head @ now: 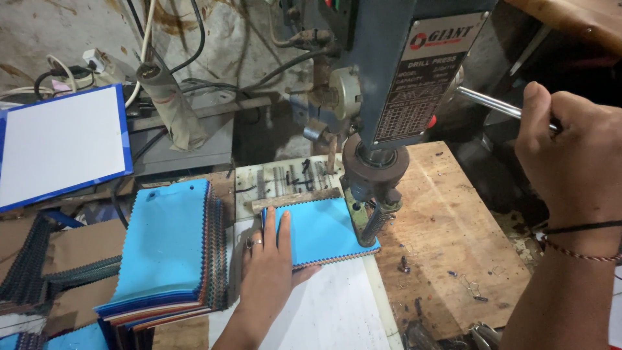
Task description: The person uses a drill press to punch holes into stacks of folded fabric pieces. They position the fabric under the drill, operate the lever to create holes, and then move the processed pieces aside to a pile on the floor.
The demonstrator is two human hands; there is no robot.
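- Blue fabric swatches w/ zigzag-cut edges fill the scene; head cam looks down on a drill-press bench.
- Nearest, btm right: right forearm w/ a dark cord and a red braided bracelet at the wrist.
- Btm centre: left hand (269,259) lies flat, fingers stretched out, palm down, pressing on a small swatch stack (324,230). Ring on one finger. Hand is open, not gripping.
- That swatch stack has a bright blue top layer; it sits on a white board (324,311) and its far right corner is under the drill head (374,170), touching the spindle area.
- Thin wooden strip (295,199) runs along the stack's far edge, touching it.
- Left of the hand, just beside it: taller swatch pile (170,253), blue on top, mixed colours at the layered edges, small hole near its far left corner.
- Far btm left: dark swatches (26,272) and brown card sheets, partly cut off.
- Right: worn wooden tabletop (447,253) w/ small metal bits and screws scattered on it.
- Upper right: right hand (573,146) is clenched around the metal feed lever (489,100) of the press.
- Centre top: grey-blue drill press body (389,58) w/ a label plate; text not described.
- Upper left: white panel w/ blue border (61,146), leaning.
- Farthest: stained wall, tangled black and white cables (162,39), a plug strip, a paper-wrapped cylinder (170,107).
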